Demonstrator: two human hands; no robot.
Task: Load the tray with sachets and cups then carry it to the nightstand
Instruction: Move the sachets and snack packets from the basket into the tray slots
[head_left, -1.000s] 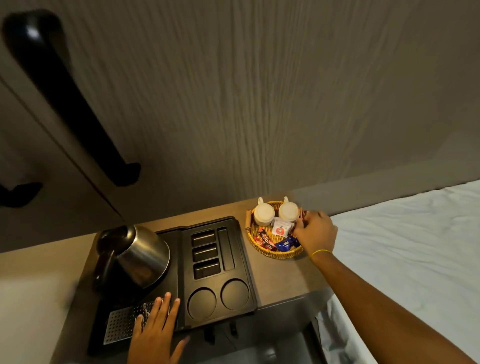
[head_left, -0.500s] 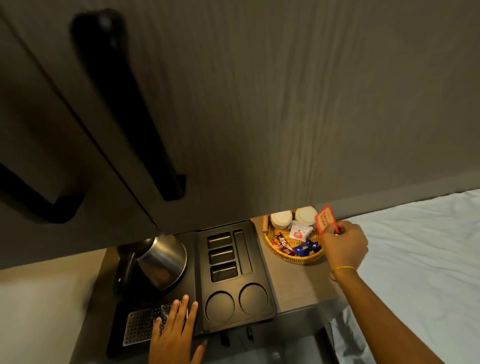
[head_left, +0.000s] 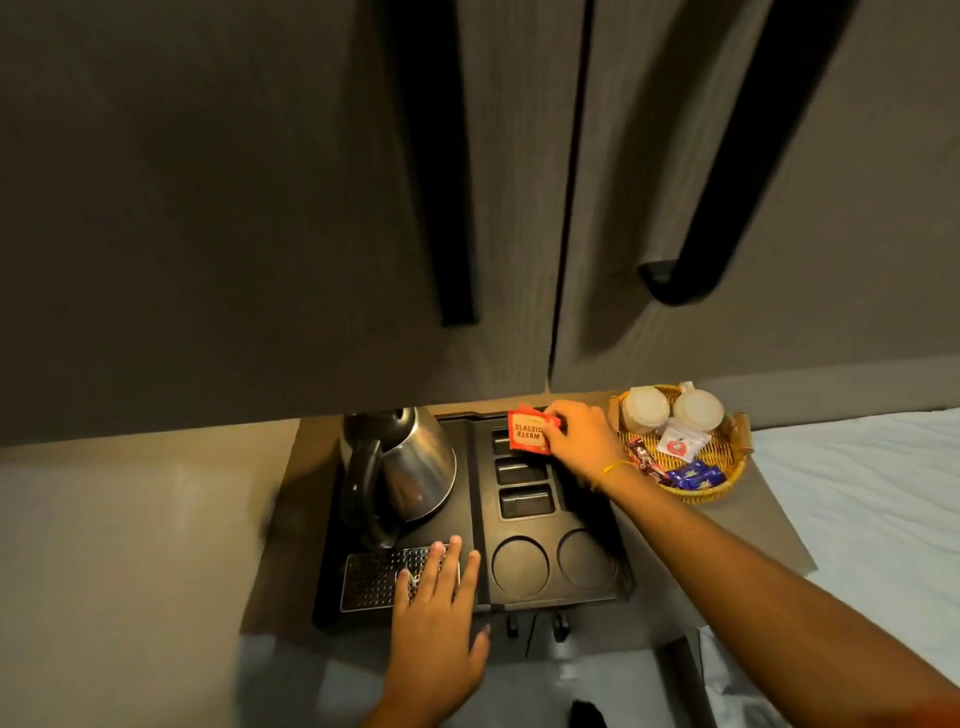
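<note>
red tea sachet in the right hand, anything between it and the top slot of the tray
Nothing visible. The right hand holds the red tea sachet directly over the top slot of the black tray, and the slots below it look empty. The kettle stands off to the left, clear of the path.

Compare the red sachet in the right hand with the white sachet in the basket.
The red sachet is pinched in the right hand above the black tray's top slot; the white sachet lies in the wicker basket below two cups. The red one carries bold lettering, the white one a small red emblem. Both are small flat packets.
</note>
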